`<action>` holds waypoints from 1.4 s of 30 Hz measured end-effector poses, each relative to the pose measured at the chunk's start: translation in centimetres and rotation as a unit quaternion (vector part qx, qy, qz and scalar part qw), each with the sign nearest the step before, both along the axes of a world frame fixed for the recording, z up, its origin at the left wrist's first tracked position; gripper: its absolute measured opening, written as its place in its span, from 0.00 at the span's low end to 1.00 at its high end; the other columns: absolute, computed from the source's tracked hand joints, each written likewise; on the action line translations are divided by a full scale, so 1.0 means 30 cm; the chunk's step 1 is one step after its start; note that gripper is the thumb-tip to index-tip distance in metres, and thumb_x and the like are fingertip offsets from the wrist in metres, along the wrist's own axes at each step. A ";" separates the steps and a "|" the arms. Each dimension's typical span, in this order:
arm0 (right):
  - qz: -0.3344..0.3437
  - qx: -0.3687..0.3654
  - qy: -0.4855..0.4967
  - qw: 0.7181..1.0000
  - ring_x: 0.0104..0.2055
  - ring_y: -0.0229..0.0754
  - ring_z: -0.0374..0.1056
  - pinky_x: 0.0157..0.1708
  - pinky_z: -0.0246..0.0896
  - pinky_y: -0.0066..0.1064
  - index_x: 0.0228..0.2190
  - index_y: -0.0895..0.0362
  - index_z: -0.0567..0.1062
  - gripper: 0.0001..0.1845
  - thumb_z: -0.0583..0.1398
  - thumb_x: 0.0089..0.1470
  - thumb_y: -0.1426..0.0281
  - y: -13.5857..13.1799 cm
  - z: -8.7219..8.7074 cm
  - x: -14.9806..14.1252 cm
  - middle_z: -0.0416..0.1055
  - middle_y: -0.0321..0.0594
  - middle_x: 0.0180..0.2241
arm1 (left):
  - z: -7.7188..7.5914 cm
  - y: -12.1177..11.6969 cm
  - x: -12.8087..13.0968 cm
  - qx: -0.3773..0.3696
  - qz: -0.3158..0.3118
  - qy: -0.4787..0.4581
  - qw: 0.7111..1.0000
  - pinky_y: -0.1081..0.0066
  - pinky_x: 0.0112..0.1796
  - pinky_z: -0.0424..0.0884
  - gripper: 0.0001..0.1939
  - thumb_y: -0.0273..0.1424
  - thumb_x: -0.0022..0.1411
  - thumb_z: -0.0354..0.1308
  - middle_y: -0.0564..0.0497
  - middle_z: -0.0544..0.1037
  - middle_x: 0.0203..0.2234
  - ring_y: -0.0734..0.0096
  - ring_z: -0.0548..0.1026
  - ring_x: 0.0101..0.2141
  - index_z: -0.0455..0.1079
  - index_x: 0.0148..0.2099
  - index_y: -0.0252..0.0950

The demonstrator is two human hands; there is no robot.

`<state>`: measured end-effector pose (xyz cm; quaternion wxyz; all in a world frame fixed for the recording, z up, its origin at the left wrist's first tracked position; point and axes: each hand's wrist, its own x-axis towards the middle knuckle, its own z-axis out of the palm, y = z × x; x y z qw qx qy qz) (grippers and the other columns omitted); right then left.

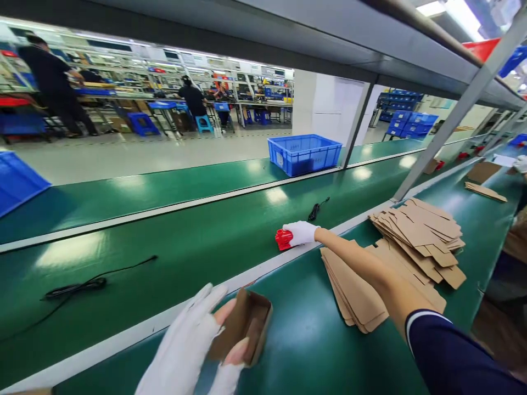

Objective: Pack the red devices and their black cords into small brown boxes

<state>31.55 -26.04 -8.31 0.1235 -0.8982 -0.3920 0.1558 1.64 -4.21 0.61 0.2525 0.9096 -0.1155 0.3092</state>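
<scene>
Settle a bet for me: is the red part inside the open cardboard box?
No: the right hand grips the red part, apart from the box in the left hand.

Ahead of me a blue crate (319,161) on a green ledge (185,185), a seated person (193,101) beyond, a grey shelf (288,35) above me

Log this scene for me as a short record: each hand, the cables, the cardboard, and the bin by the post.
Left hand: white glove, bare thumb tip; holds an open brown box
Right hand: white glove; grasps a red part; whether lifted, cannot tell
Cables: one black cable at left, another black bundle just beyond the right hand
Cardboard: flat brown pieces piled at right on the green bench
Bin: blue bin beside the post
</scene>
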 end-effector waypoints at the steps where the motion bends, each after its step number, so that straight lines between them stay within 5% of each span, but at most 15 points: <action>1: -0.003 0.012 0.026 1.000 0.33 0.47 0.67 0.32 0.60 0.32 0.36 0.59 0.67 0.16 0.62 0.46 0.65 -0.011 0.020 -0.020 0.70 0.42 0.33 | 0.007 -0.011 -0.004 0.009 0.001 0.005 1.000 0.52 0.49 0.73 0.22 0.37 0.62 0.53 0.48 0.67 0.54 0.53 0.68 0.53 0.62 0.59 0.44; 7: 0.025 0.089 0.232 0.968 0.25 0.36 0.63 0.25 0.60 0.27 0.41 0.60 0.64 0.21 0.47 0.59 0.55 -0.139 0.191 -0.258 0.69 0.39 0.30 | -0.052 -0.193 0.046 0.033 -0.035 -0.002 0.999 0.51 0.52 0.68 0.30 0.37 0.62 0.55 0.42 0.61 0.58 0.51 0.61 0.58 0.52 0.64 0.38; 11: 0.019 0.151 0.484 0.862 0.19 0.34 0.58 0.19 0.55 0.26 0.36 0.61 0.66 0.29 0.52 0.54 0.46 -0.217 0.243 -0.454 0.66 0.38 0.26 | -0.155 -0.337 0.086 0.031 -0.111 0.011 0.993 0.50 0.52 0.66 0.39 0.28 0.55 0.60 0.37 0.57 0.60 0.47 0.58 0.59 0.47 0.65 0.36; 14: -0.029 0.177 0.540 0.822 0.15 0.32 0.53 0.17 0.50 0.26 0.33 0.60 0.65 0.32 0.50 0.53 0.41 -0.271 0.267 -0.577 0.60 0.32 0.18 | -0.185 -0.380 0.083 -0.091 -0.180 0.077 0.976 0.58 0.48 0.70 0.26 0.27 0.56 0.58 0.41 0.67 0.51 0.57 0.69 0.49 0.58 0.57 0.36; 17: -0.063 0.160 0.484 0.858 0.16 0.34 0.55 0.17 0.49 0.25 0.39 0.59 0.64 0.27 0.51 0.57 0.47 -0.309 0.313 -0.674 0.61 0.31 0.18 | -0.172 -0.383 0.056 -0.251 -0.197 0.201 0.926 0.66 0.42 0.73 0.21 0.30 0.54 0.60 0.48 0.72 0.42 0.65 0.73 0.40 0.61 0.50 0.37; 20: -0.072 0.107 0.304 0.944 0.22 0.35 0.60 0.22 0.51 0.27 0.39 0.55 0.65 0.14 0.58 0.52 0.62 -0.296 0.356 -0.759 0.67 0.34 0.27 | -0.163 -0.376 -0.003 -0.330 -0.176 0.255 0.892 0.69 0.40 0.73 0.22 0.33 0.55 0.60 0.49 0.73 0.41 0.68 0.74 0.38 0.59 0.50 0.37; 23: -0.053 0.051 0.093 0.993 0.22 0.35 0.56 0.23 0.48 0.27 0.31 0.54 0.64 0.11 0.61 0.45 0.68 -0.240 0.364 -0.831 0.64 0.31 0.24 | -0.184 -0.354 -0.090 -0.261 -0.137 0.199 0.935 0.64 0.43 0.73 0.28 0.43 0.55 0.61 0.46 0.71 0.45 0.62 0.73 0.42 0.60 0.53 0.36; 25: -0.013 0.022 0.039 0.999 0.21 0.34 0.54 0.23 0.46 0.27 0.30 0.54 0.63 0.11 0.60 0.44 0.69 -0.197 0.362 -0.861 0.64 0.30 0.23 | -0.218 -0.317 -0.146 -0.183 -0.063 0.036 0.981 0.56 0.48 0.69 0.41 0.52 0.50 0.63 0.41 0.67 0.50 0.54 0.69 0.49 0.56 0.59 0.36; 28: 0.036 0.005 -0.040 0.999 0.23 0.35 0.57 0.22 0.44 0.27 0.33 0.55 0.64 0.10 0.58 0.46 0.69 -0.132 0.365 -0.863 0.66 0.31 0.27 | -0.297 -0.233 -0.186 -0.126 0.116 -0.147 0.974 0.53 0.49 0.68 0.58 0.57 0.42 0.65 0.36 0.59 0.56 0.47 0.62 0.54 0.45 0.66 0.36; 31: 0.070 -0.032 -0.158 0.984 0.24 0.38 0.61 0.21 0.43 0.28 0.36 0.56 0.65 0.10 0.56 0.50 0.66 -0.050 0.372 -0.829 0.67 0.35 0.30 | -0.392 -0.146 -0.160 -0.150 0.207 -0.025 0.967 0.53 0.48 0.69 0.60 0.54 0.44 0.66 0.35 0.60 0.56 0.47 0.62 0.54 0.38 0.68 0.34; 35: 0.115 -0.100 -0.248 0.957 0.25 0.43 0.66 0.19 0.44 0.29 0.43 0.57 0.66 0.16 0.55 0.53 0.63 0.079 0.357 -0.783 0.69 0.40 0.34 | -0.484 -0.083 -0.097 -0.166 0.198 0.164 0.952 0.55 0.46 0.70 0.42 0.46 0.50 0.64 0.39 0.69 0.47 0.51 0.70 0.47 0.53 0.62 0.34; 38: 0.149 -0.126 -0.256 0.947 0.26 0.46 0.68 0.20 0.50 0.29 0.43 0.58 0.66 0.15 0.55 0.54 0.65 0.161 0.336 -0.767 0.69 0.42 0.34 | -0.500 -0.065 -0.085 -0.158 0.171 0.195 0.953 0.60 0.43 0.71 0.29 0.40 0.53 0.62 0.42 0.71 0.42 0.55 0.72 0.44 0.60 0.55 0.35; 42: 0.171 -0.161 -0.211 0.949 0.29 0.48 0.70 0.24 0.59 0.32 0.42 0.61 0.68 0.15 0.56 0.55 0.65 0.243 0.348 -0.775 0.70 0.45 0.33 | -0.500 -0.044 -0.096 -0.135 0.151 0.204 0.958 0.62 0.39 0.71 0.24 0.39 0.52 0.63 0.43 0.71 0.38 0.57 0.72 0.40 0.62 0.48 0.34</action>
